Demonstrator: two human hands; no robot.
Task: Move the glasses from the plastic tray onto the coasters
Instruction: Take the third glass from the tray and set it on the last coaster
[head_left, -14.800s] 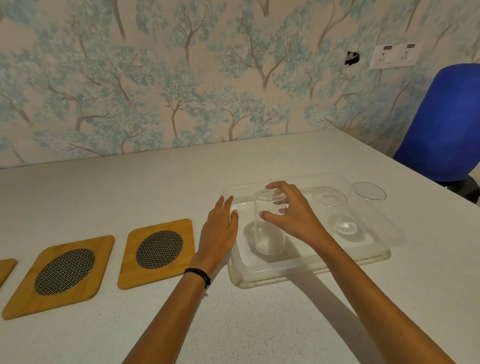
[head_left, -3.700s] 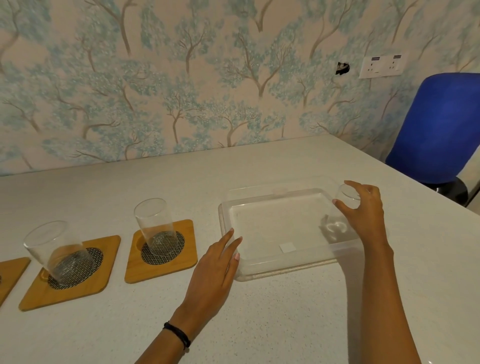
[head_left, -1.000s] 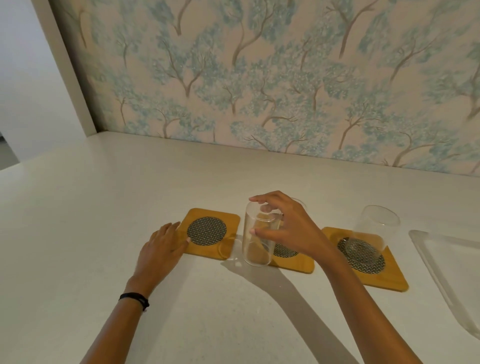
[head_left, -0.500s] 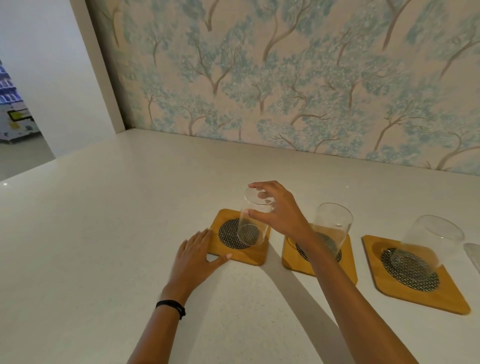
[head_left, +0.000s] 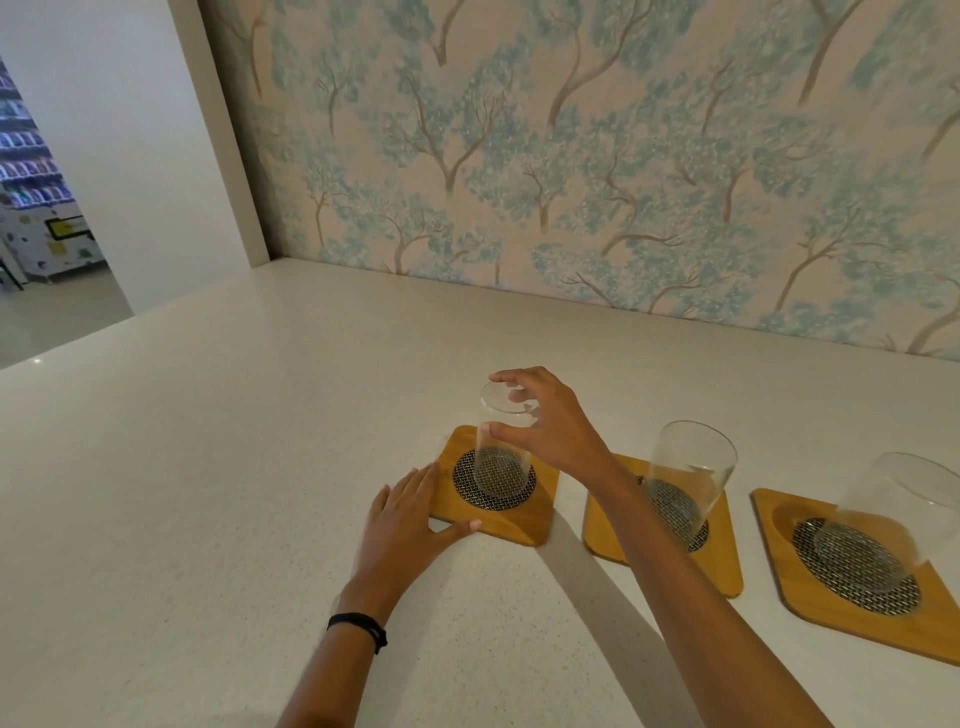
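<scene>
Three wooden coasters with black mesh centres lie in a row on the white counter. On the left coaster (head_left: 537, 512) stands a clear glass (head_left: 501, 452), and my right hand (head_left: 550, 426) grips its rim from above. My left hand (head_left: 410, 525) lies flat on the counter, fingers spread and touching that coaster's front left corner. A second glass (head_left: 691, 478) stands on the middle coaster (head_left: 602, 535). A third glass (head_left: 893, 519) stands on the right coaster (head_left: 769, 551) at the frame's edge. The plastic tray is out of view.
A wall with tree-pattern wallpaper (head_left: 597, 171) runs along the counter's back edge. At the far left a white wall corner (head_left: 228, 156) gives onto a room beyond. The white counter (head_left: 208, 493) stretches to the left of the coasters.
My right hand has lowered the glass onto the left coaster's mesh centre. My left hand stays at the coaster's corner. The view has shifted a little to the left.
</scene>
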